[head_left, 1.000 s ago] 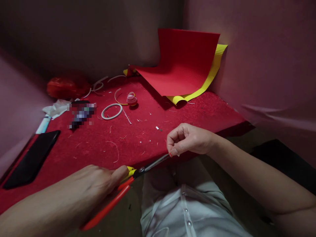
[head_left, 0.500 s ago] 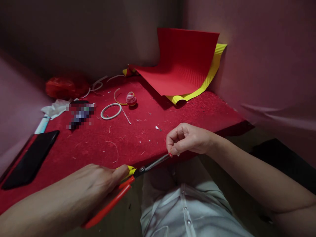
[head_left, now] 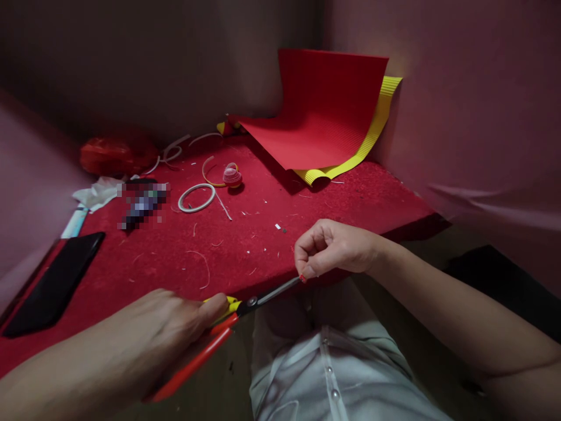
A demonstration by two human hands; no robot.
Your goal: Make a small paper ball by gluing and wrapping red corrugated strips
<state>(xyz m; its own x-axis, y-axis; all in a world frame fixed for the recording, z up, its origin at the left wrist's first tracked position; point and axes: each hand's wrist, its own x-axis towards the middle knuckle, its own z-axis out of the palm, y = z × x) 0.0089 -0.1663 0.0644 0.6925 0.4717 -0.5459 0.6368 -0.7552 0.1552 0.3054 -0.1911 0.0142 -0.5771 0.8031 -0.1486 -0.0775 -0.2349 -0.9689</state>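
My left hand [head_left: 175, 321] is closed around the handles of a pair of scissors [head_left: 250, 302]. Their handles are yellow and orange-red, and the blades lie together, pointing right and a little upward. At the blade tips is a tiny red piece [head_left: 302, 278], pinched between the thumb and forefinger of my right hand [head_left: 335, 248]. Its exact shape is too small to make out. Both hands are at the front edge of the red-covered table [head_left: 245, 257], above my lap.
Red corrugated sheet [head_left: 324, 117] and yellow corrugated sheet [head_left: 372, 140] curve up at the back. A white strip coil [head_left: 197, 197], a small pink-and-white coiled piece [head_left: 232, 175], scraps, a red plastic bag [head_left: 116, 155], a blurred-out item [head_left: 144, 204] and a black flat object [head_left: 55, 283] lie leftward.
Hands and scissors hold almost the same place. A small whitish bit beside my right thumb no longer shows, and the red piece sits slightly lower.
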